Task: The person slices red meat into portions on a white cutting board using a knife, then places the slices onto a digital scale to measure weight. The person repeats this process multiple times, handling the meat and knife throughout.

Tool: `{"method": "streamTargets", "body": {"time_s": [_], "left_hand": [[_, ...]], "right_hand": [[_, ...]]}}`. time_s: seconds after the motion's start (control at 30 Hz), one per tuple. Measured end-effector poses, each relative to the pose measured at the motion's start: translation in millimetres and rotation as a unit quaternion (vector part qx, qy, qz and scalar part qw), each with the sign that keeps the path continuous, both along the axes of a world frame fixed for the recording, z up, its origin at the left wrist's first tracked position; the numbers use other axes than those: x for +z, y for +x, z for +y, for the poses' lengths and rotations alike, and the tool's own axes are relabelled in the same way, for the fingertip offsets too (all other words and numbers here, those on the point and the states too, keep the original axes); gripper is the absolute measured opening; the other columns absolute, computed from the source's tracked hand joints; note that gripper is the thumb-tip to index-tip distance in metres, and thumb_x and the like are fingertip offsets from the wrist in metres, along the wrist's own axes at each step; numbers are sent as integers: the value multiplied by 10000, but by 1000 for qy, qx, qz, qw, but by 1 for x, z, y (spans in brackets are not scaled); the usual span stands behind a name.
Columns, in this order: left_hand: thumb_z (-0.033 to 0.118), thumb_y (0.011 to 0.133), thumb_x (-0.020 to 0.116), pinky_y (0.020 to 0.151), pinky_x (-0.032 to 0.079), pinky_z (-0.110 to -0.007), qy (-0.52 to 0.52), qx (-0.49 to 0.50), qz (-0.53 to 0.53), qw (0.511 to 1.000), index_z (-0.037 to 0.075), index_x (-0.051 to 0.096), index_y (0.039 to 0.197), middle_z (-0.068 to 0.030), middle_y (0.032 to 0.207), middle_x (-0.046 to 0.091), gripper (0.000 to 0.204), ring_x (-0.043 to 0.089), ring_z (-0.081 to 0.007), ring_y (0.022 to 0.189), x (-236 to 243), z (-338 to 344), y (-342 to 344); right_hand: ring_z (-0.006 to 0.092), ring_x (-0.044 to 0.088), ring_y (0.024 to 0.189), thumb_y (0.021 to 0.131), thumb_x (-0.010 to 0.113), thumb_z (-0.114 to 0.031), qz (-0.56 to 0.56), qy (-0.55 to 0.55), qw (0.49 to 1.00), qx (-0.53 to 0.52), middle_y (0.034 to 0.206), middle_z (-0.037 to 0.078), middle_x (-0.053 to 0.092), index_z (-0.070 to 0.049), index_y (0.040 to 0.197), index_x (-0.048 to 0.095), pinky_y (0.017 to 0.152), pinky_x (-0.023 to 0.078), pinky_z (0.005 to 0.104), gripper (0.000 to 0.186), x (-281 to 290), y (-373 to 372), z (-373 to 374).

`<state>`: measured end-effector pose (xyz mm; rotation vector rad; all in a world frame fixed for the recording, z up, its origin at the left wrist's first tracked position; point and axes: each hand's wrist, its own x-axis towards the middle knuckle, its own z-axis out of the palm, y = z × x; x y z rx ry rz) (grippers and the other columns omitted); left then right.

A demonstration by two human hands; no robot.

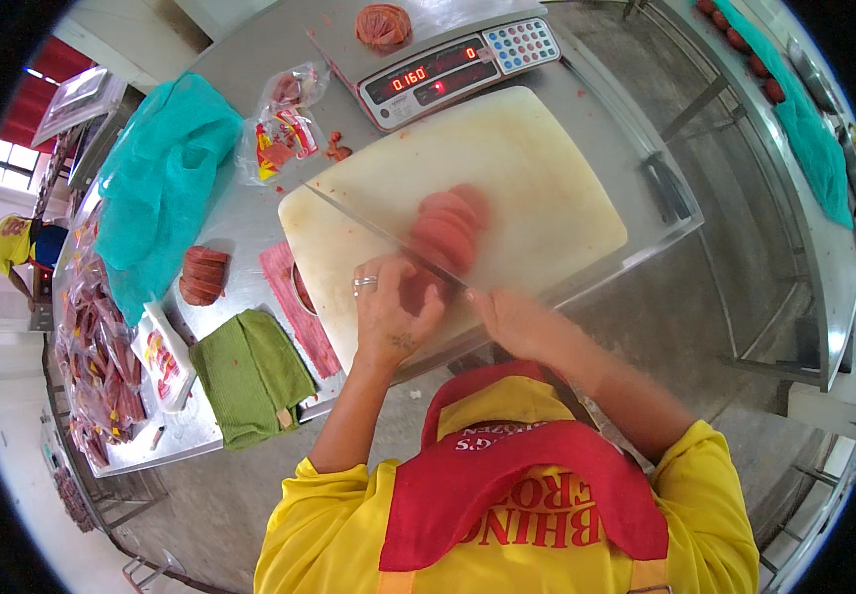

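On a white cutting board point(547, 163) lies a row of pink-red meat slices point(451, 218), slightly blurred. My left hand point(393, 307), with rings on a finger, grips the uncut end of the meat point(420, 292). My right hand point(512, 322) is closed round the handle of a long knife. The knife's blade point(368, 223) slants across the board toward the upper left, passing between the slices and the held piece. My fingers partly cover the held piece, and most of the handle is hidden in my grip.
Beyond the board stands a digital scale point(438, 74) with a meat roll point(383, 27) on it. Leftward lie a plastic bag point(284, 129), sliced meat point(204, 275), a green cloth point(252, 378), a pink cloth point(299, 312), teal netting point(165, 178) and packed meats point(96, 346). A person point(17, 246) stands far left.
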<state>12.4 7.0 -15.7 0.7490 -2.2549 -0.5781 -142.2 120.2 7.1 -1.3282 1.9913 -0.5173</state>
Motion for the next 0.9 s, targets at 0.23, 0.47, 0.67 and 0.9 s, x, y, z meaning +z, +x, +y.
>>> {"method": "streamTargets", "body": {"time_s": [0.23, 0.47, 0.67, 0.9], "left_hand": [[129, 685, 675, 815, 410, -424, 0, 12, -54, 998, 20, 516, 956, -171, 950, 528, 333, 494, -338, 913, 16, 5, 0], [132, 715, 690, 851, 448, -394, 75, -83, -100, 989, 19, 559, 981, -168, 989, 567, 317, 552, -320, 945, 31, -48, -7], [123, 709, 720, 886, 465, -382, 99, -218, -237, 942, 58, 452, 1255, -175, 1096, 575, 612, 560, -307, 1038, 41, -111, -31], [130, 746, 746, 799, 510, -328, 242, -204, -298, 901, 54, 562, 1167, -100, 933, 669, 466, 645, -204, 869, 33, -122, -20]], "right_hand": [[447, 538, 666, 951, 346, -521, -190, 102, 974, -67, 691, 245, 577, 38, 747, 510, 668, 473, 471, 617, 47, -29, 19], [446, 588, 918, 930, 412, -525, 147, 72, 973, -164, 892, 292, 613, 28, 906, 577, 794, 448, 504, 578, 62, -85, 92], [421, 580, 966, 900, 479, -514, 295, -12, 947, -126, 999, 254, 604, -3, 1025, 581, 831, 450, 491, 537, 18, -120, 58], [431, 438, 1170, 823, 573, -498, 62, -114, 991, -20, 1179, 242, 501, -11, 1322, 385, 963, 375, 524, 722, 2, -54, -58]]}}
